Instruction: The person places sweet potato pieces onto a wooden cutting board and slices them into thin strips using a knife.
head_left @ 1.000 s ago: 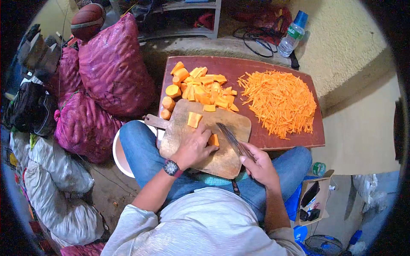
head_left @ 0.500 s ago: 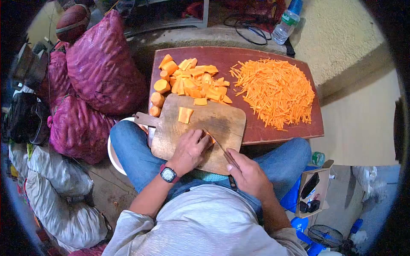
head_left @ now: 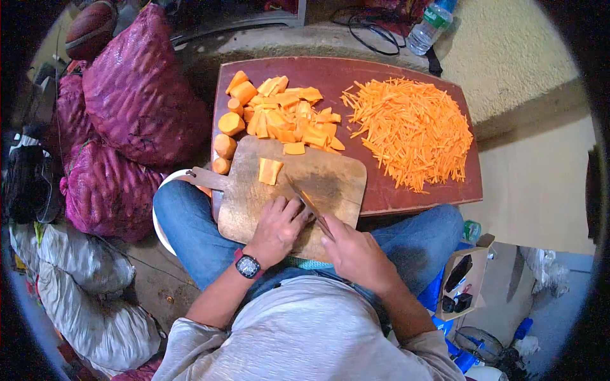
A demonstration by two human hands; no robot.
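1. Across the person's lap sits a dark red tray (head_left: 394, 197), with a heap of thin orange strips (head_left: 413, 130) on its right side and a pile of chunks (head_left: 286, 120) on its left.
2. Over the tray's near left corner lies a wooden cutting board (head_left: 337, 178), with one cut slab (head_left: 269, 171) near its far edge.
3. Left hand (head_left: 277, 227) presses down, fingers curled, on a small orange piece (head_left: 307, 197), mostly hidden beneath them.
4. Right hand (head_left: 356, 254) is closed around the handle of a knife (head_left: 305, 200), its blade just beside the left fingertips.
5. Slicing looks to be the step in hand; the next cut calls for keeping those fingertips tucked back from the blade.
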